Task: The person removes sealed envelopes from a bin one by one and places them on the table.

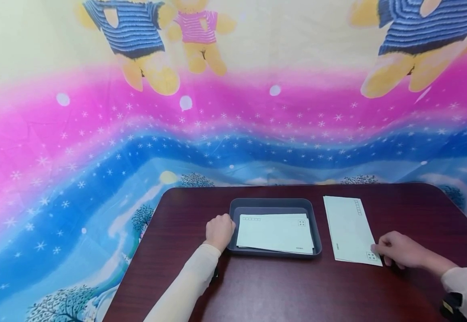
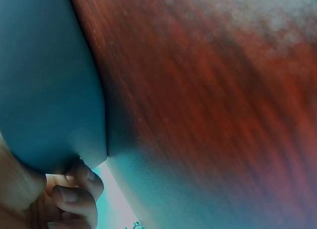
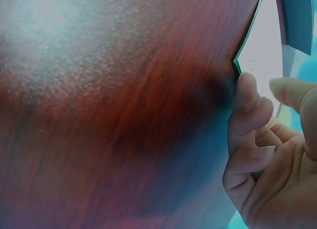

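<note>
My left hand (image 1: 220, 232) grips the left rim of a dark grey tray (image 1: 272, 204), its fingers curled at the tray's side in the left wrist view. Inside the tray lies a small stack of white envelopes (image 1: 274, 232), turned lengthwise across it. My right hand (image 1: 404, 250) is at the near right corner of other white envelopes (image 1: 350, 230) on the table. Its thumb lies over their edge, with the index finger (image 3: 245, 88) at the edge's other side. These envelopes stand lengthwise, slightly slanted, right of the tray.
Everything stands on a dark reddish wooden table (image 1: 281, 290) with rounded far corners. Behind it hangs a colourful cloth (image 1: 233, 112) printed with bears and snowflakes. A black band (image 1: 453, 306) sits at the right sleeve.
</note>
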`<state>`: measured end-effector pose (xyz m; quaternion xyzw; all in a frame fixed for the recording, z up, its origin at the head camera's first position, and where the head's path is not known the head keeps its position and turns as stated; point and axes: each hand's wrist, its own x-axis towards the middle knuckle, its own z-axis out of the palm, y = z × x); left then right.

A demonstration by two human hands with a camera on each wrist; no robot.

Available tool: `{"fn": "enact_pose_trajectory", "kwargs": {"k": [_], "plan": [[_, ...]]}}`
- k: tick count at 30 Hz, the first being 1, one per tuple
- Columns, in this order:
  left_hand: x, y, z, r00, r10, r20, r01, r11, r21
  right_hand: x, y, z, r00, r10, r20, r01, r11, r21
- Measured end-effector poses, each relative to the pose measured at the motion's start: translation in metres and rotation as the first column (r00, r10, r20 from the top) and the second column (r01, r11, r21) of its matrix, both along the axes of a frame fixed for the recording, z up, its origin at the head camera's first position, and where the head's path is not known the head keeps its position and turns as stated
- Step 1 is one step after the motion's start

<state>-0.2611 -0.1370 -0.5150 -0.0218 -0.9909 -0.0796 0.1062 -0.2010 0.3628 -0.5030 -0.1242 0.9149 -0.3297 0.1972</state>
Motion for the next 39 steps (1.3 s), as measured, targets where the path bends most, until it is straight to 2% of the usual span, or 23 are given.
{"fn": "enact_pose_trajectory", "kwargs": {"k": [13,21,39], "plan": [[-0.002,0.0,0.0,1.0,-0.008,0.002,0.008,1.0,0.007,-0.004,-0.007,0.011,0.999,-0.021,-0.043,0.022,0.999,0.035],[-0.002,-0.001,0.0,1.0,-0.003,0.002,0.003,1.0,0.0,-0.007,-0.014,0.021,0.996,0.004,-0.094,-0.001,0.999,0.032],[0.001,0.0,-0.001,1.0,0.001,0.008,-0.001,1.0,-0.007,-0.009,-0.036,0.028,0.992,-0.004,-0.126,0.006,1.0,0.017]]}}
